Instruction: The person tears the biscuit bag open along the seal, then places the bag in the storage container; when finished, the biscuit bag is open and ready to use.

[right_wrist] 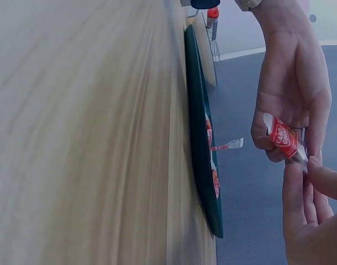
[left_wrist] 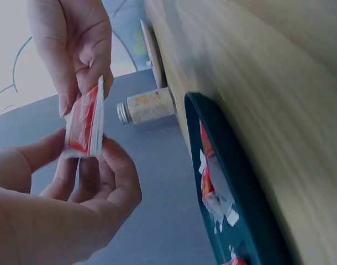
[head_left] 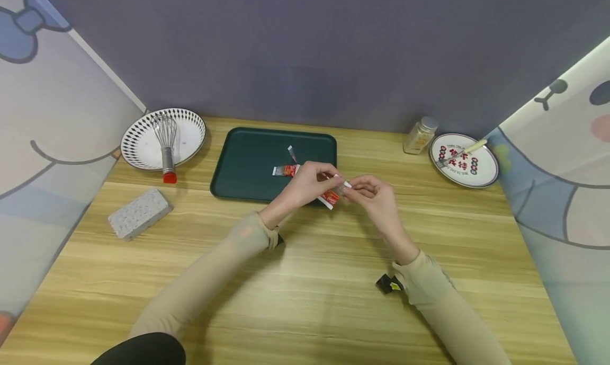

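Note:
A small red-and-white wrapped packet [head_left: 330, 197] is between the two hands, just past the right front of the dark green tray [head_left: 219, 180]. My left hand [head_left: 307, 184] pinches it between thumb and fingers, as the left wrist view shows with the packet's red face [left_wrist: 84, 124]. At the packet's other end, the thumb and fingers of my right hand [head_left: 376, 198] pinch its pale edge. Whether the wrapper is torn cannot be told. More red wrapped pieces [head_left: 287, 170] lie on the tray, and a narrow white-ended strip [head_left: 292, 153] sticks up behind them.
At the left, a patterned white bowl [head_left: 135, 148] holds a whisk [head_left: 167, 148], with a grey speckled block [head_left: 140, 214] in front. Back right stand a lidded jar [head_left: 420, 135] and a lettered plate [head_left: 457, 179] bearing a fork [head_left: 469, 149]. Walls enclose the wooden table [head_left: 324, 301].

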Available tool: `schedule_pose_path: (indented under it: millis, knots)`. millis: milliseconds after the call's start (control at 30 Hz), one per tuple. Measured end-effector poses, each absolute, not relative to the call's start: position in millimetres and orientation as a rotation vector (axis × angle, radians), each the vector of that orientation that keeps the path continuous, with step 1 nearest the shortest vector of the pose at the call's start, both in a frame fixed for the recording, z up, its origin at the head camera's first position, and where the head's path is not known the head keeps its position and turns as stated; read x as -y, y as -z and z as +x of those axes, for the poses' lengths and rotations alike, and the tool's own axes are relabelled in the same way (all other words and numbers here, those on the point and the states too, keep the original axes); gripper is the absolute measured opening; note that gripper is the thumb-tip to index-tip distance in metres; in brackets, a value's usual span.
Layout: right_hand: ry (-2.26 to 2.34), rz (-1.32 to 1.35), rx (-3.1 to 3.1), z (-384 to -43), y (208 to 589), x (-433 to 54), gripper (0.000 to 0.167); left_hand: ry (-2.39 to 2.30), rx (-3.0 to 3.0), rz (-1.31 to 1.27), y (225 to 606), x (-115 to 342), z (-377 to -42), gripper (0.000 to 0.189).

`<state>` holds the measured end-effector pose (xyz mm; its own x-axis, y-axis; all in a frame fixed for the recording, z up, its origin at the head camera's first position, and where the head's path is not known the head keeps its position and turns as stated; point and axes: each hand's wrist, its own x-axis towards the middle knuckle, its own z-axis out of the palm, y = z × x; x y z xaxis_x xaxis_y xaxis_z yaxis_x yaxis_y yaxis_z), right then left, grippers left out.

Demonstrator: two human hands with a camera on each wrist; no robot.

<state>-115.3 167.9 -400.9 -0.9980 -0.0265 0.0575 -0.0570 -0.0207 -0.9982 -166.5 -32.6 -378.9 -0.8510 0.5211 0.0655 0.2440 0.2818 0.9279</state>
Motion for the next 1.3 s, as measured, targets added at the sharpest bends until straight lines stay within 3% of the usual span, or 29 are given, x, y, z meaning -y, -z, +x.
schedule_pose_path:
  millis: [900,1300]
  knots:
    - [-1.957,0.219,2.366,-125,399,-157,0.008,-1.662,-2.265,0.585,387,30,-166,0.012]
    - [-2.071,0.147,2.283,-132,396,-151,0.014,-1.837,-2.237,0.568,393,32,-167,0.014]
